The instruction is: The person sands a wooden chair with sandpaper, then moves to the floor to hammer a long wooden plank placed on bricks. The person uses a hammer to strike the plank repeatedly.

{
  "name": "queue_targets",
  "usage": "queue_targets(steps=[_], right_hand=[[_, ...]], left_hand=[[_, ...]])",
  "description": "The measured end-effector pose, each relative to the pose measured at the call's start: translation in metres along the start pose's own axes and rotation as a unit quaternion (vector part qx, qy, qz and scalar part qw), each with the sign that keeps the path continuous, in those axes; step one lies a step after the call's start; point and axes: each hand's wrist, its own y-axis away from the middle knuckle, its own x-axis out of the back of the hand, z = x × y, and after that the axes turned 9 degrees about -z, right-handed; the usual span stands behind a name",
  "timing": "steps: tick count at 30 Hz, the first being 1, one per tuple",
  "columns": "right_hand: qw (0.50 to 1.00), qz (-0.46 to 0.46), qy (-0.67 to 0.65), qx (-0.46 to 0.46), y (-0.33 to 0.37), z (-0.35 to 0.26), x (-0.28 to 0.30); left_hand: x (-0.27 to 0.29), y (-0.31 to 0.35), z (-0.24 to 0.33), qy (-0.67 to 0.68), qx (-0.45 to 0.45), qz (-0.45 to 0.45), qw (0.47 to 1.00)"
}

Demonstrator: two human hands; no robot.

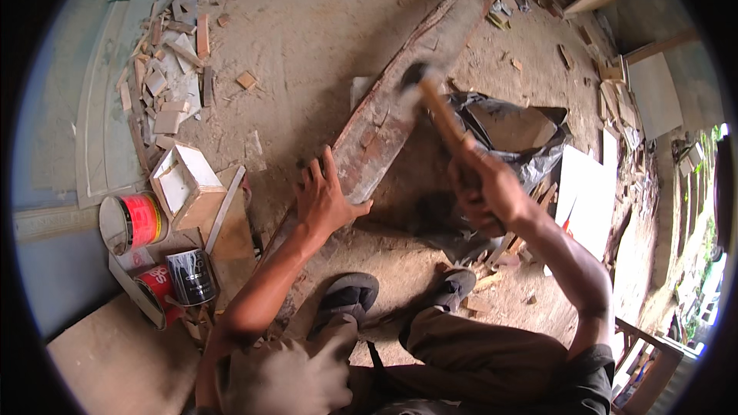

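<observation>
- Rough, weathered wood is seen first: a long beam [384, 123] is laid diagonally across a dirt floor [307, 38], from the upper right towards the centre, where its near end is partly covered by a hand.
- The left hand [323, 204] is held open, fingers spread and thumb out, and is pressed flat at that near end; the beam is presumably being steadied this way, with the fingers kept well clear of the hammer head.
- A wooden-handled hammer [446, 115] is gripped in the closed right hand [488, 188]. The handle is held well back from the head, probably for leverage. The dark head is shown over the middle of the beam, but is too blurred for contact to be judged.
- To the right of the beam, a black plastic bag [550, 150] is set down, its mouth gaping, perhaps so that scraps can be dropped in.
- At the left, a white-faced wooden box [188, 180] is placed near a black tin [191, 277] and two red-labelled tins [144, 220], apparently kept aside for working room.
- Wood offcuts [169, 119] are heaped along the left wall.
</observation>
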Motion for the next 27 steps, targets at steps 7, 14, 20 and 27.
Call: queue_targets(steps=[7, 14, 20, 27], right_hand=[[0.923, 0.099, -0.062, 0.367, -0.034, -0.016, -0.006], [0.996, 0.067, 0.04, -0.042, -0.009, -0.013, 0.015], [0.944, 0.142, -0.059, 0.291, -0.044, -0.01, 0.009], [0.998, 0.046, -0.015, 0.051, -0.01, -0.021, 0.009]], left_hand=[[-0.003, -0.003, 0.001, -0.007, -0.013, 0.013, 1.0], [0.004, 0.0, 0.002, 0.02, 0.006, -0.032, 0.999], [0.001, -0.003, 0.0, 0.0, 0.003, -0.022, 1.0], [-0.01, 0.0, -0.003, -0.008, -0.012, 0.028, 0.999]])
